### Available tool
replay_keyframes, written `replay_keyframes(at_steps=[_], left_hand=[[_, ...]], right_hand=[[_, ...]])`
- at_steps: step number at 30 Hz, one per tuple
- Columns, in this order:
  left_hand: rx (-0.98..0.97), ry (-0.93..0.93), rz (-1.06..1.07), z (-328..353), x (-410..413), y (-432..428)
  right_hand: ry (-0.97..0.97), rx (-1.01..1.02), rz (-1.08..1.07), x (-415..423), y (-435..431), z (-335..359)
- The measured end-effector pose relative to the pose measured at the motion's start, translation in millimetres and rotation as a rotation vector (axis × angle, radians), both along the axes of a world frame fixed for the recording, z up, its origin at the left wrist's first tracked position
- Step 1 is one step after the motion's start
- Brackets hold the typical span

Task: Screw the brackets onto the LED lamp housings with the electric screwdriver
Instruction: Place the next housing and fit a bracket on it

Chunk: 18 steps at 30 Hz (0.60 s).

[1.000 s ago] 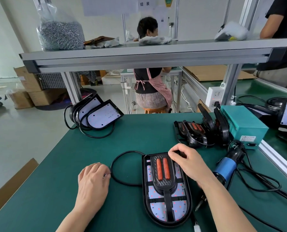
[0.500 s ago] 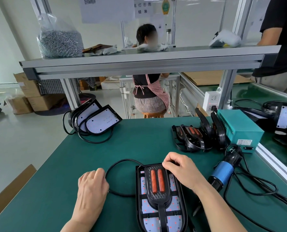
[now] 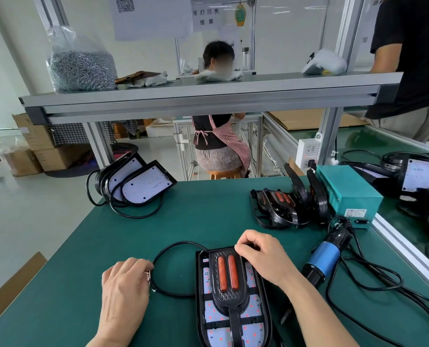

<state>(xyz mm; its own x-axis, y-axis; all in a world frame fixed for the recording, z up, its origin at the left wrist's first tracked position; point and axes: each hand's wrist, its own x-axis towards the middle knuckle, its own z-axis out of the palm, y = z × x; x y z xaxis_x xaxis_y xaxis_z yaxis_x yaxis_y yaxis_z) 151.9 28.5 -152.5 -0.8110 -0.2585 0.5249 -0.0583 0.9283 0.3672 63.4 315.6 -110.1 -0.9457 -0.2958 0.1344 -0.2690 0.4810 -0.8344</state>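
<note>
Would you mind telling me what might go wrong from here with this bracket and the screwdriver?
The right hand has its fingertips at the top corner of the bracket, so the bracket may slip on the lamp housing before it is fastened. The electric screwdriver lies among looped cords; lifting it could snag them. The black cable curls beside the left hand, so a nudge might drag the housing.

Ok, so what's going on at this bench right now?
A person is fitting a black bracket onto an LED lamp housing lying on the green mat. The right hand pinches at the bracket's top edge; the left hand rests curled beside the cable, pinching a small metal piece. The electric screwdriver lies unheld to the right.
</note>
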Motion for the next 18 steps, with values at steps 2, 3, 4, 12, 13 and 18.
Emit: replay_keyframes(at_steps=[2, 3, 4, 12, 13, 18], left_hand=[[0.027, -0.029, 0.007, 1.6, 0.1, -0.2], [0.042, -0.042, 0.012, 2.7, 0.5, 0.2], [0.052, -0.041, 0.012, 3.3, 0.6, 0.6], [0.107, 0.054, 0.066, 3.0, 1.3, 2.1], [0.131, 0.052, 0.069, 3.5, 1.1, 1.5], [0.162, 0.108, 0.072, 5.9, 2.8, 4.0]], right_hand=[[-0.005, -0.008, -0.003, 0.2, -0.1, -0.1], [-0.006, -0.01, -0.004, 0.3, 0.1, -0.1], [-0.004, -0.009, -0.005, 0.2, -0.1, 0.1], [-0.007, -0.011, 0.003, 0.7, 0.3, 0.3], [-0.006, -0.012, 0.005, 0.8, 0.5, 0.2], [-0.009, -0.023, 0.012, 0.8, -0.2, 0.7]])
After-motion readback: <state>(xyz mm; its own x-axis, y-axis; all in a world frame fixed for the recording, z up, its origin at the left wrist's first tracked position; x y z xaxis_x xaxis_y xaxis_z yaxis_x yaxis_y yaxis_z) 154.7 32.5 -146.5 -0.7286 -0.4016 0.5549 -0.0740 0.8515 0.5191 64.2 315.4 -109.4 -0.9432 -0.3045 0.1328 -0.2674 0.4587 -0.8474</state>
